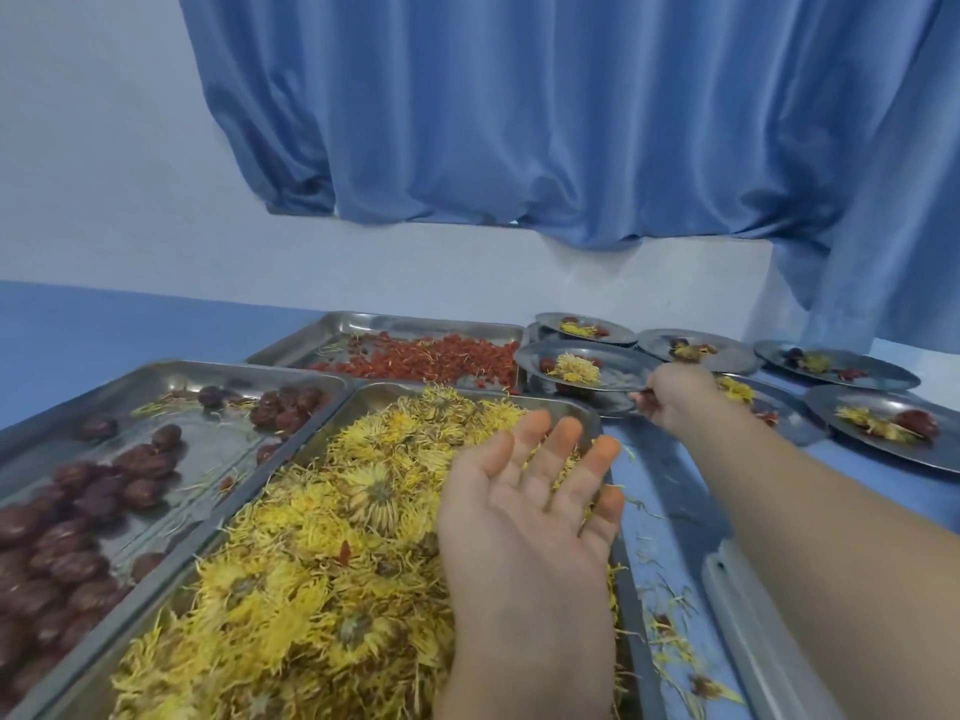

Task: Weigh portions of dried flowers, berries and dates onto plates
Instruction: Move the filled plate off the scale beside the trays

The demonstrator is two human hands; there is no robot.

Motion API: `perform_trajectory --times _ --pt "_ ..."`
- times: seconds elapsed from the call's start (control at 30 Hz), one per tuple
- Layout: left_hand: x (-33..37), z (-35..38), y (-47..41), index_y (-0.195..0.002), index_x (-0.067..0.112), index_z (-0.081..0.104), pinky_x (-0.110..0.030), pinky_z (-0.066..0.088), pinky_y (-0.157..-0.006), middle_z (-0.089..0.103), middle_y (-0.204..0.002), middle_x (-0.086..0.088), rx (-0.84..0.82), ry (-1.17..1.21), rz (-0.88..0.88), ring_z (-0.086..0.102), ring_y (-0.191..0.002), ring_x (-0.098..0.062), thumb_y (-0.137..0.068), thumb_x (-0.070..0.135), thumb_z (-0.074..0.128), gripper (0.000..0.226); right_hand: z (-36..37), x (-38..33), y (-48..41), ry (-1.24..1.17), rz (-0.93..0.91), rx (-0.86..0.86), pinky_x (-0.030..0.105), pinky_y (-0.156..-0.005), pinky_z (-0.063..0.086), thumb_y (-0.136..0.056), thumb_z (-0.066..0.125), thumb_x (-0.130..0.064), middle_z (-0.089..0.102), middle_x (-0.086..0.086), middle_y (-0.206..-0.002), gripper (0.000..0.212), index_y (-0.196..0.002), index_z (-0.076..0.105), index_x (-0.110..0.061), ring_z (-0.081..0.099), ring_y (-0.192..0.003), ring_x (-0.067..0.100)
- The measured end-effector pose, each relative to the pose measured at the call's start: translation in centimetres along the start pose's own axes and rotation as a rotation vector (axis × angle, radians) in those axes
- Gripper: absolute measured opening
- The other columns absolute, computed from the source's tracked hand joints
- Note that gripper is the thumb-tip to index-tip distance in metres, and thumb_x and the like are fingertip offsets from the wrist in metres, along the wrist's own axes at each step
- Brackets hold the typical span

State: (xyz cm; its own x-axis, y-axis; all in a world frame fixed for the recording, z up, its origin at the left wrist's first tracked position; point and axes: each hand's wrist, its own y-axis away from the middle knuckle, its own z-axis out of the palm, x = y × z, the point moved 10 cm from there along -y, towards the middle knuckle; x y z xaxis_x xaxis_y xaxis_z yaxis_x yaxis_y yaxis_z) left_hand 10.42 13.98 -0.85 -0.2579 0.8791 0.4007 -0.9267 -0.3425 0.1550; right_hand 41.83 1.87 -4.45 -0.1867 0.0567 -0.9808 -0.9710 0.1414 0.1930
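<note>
While left grip (530, 511) hangs over dried flowers (322, 537), fingers straight, holding nothing, right grip (675, 394) pinches rim of plate (623, 363) bearing flower portion (574, 368), date (546, 364); plate just beside berries (441, 358).

Loses the date tray (218, 449) past the frame edge at 8 o'clock and the flower tray (387, 400) at 6. Hides most of the lower plate (610, 407), pinched by the right hand (675, 394) at 3 o'clock, under an upper plate (618, 363). Crops a metal slab (753, 615) at 5, too partial to identify.
</note>
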Motion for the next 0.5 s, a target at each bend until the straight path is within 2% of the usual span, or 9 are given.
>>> perform_trajectory --times 0.07,0.17,0.23,0.3,0.4,0.5 --pt "0.0 0.0 0.1 -0.098 0.009 0.073 -0.042 0.051 -0.078 0.076 -0.098 -0.012 0.003 0.007 0.005 0.074 -0.086 -0.031 -0.086 0.032 0.053 0.033 0.4 0.2 -0.4 0.042 0.009 -0.006 0.016 -0.031 0.041 -0.093 0.037 0.006 0.059 0.020 -0.092 0.034 -0.124 0.047 -0.001 0.055 -0.043 0.021" --pt "0.0 0.0 0.1 -0.098 0.009 0.073 -0.042 0.052 -0.078 0.076 -0.098 -0.011 0.006 -0.001 0.010 0.074 -0.086 -0.031 -0.085 0.031 0.053 0.032 0.9 0.7 -0.3 0.060 0.062 -0.064 0.017 -0.032 0.043 -0.092 0.047 0.005 0.058 0.015 -0.075 0.019 -0.108 0.053 -0.002 0.052 -0.033 0.016" --pt "-0.1 0.0 0.2 -0.099 0.009 0.073 -0.042 0.052 -0.080 0.076 -0.099 -0.011 0.001 -0.005 0.011 0.074 -0.087 -0.030 -0.086 0.031 0.053 0.032 1.1 0.7 0.0 0.072 0.070 -0.101 0.017 -0.031 0.041 -0.091 0.050 0.005 0.055 0.012 -0.071 0.008 -0.094 0.054 -0.002 0.051 -0.041 0.016" --pt "0.0 0.1 0.2 -0.101 0.009 0.072 -0.042 0.052 -0.080 0.076 -0.099 -0.011 -0.004 -0.013 0.018 0.074 -0.088 -0.031 -0.087 0.031 0.053 0.032 1.4 0.6 0.3 0.076 0.058 -0.153 0.017 -0.033 0.041 -0.091 0.051 0.006 0.053 0.011 -0.073 0.010 -0.097 0.054 -0.001 0.049 -0.050 0.016" --pt "0.1 0.1 0.3 -0.101 0.009 0.072 -0.041 0.052 -0.078 0.076 -0.099 -0.011 -0.003 -0.030 0.029 0.074 -0.088 -0.031 -0.087 0.031 0.053 0.031 1.5 0.5 0.9 0.078 0.051 -0.209 0.019 -0.039 0.047 -0.089 0.055 0.007 0.055 0.015 -0.095 0.018 -0.106 0.053 0.002 0.055 -0.067 0.019" --pt "0.1 0.3 0.4 -0.102 0.010 0.071 -0.041 0.052 -0.076 0.076 -0.099 -0.011 -0.013 -0.066 0.053 0.074 -0.088 -0.031 -0.087 0.030 0.054 0.031 1.0 0.2 1.6 0.067 0.056 -0.218 0.024 -0.057 0.055 -0.086 0.058 0.009 0.048 0.019 -0.123 0.011 -0.090 0.054 0.000 0.061 -0.090 0.027"
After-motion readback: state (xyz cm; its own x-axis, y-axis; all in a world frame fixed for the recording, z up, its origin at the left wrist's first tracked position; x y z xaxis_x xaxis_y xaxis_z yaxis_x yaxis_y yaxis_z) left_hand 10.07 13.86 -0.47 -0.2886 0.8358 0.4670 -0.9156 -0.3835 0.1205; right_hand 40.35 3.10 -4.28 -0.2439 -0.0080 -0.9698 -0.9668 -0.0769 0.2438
